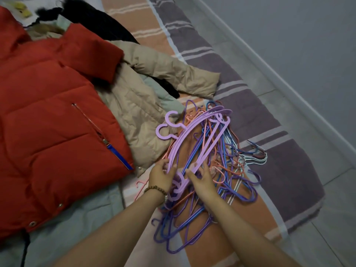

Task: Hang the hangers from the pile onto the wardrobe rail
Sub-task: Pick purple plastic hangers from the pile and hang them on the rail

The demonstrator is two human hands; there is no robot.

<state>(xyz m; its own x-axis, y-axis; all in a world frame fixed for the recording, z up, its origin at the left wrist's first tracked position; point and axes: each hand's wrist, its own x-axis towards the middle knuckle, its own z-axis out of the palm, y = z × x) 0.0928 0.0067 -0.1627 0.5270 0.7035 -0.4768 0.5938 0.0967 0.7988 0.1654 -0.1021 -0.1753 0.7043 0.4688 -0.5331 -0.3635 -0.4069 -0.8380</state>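
Hands: both are reaching forward and down from the lower edge of the view, forearms bare, meeting over the near part of the pile of hangers (229, 170).
Left hand (160, 175): it is curling fingers and thumb round the near end of a bundle of lilac hangers (192, 136), grasping them; a bead bracelet (155, 189) is sitting on the wrist.
Right hand (202, 180): it is lying just beside the left, thumb and fingers closing on the lower bars of the same lilac hangers, grasping them too.
Lilac hangers: they are lying stacked on top of the pile, two hooks curling out to the left beside the beige jacket (138, 105), far tips pointing away from the person.
Pile of hangers: thin blue, purple, pink and white hangers are lying tangled on the striped cover (285, 176), spreading under and to the right of both hands; one pink hanger (139, 185) is lying just left of the left wrist.
Surface: the striped cover, in orange, purple and pale bands, is running diagonally across the view.
Clothes: a red jacket (48, 112) is filling the left side, overlapping the beige jacket; a black garment (100, 22) is lying farther back; a pale grey garment (77, 228) is showing below the red jacket's hem.
Room: a grey tiled floor (250, 74) is running along the cover's right edge, meeting a pale skirting board (285, 85) and a grey wall (308, 26).
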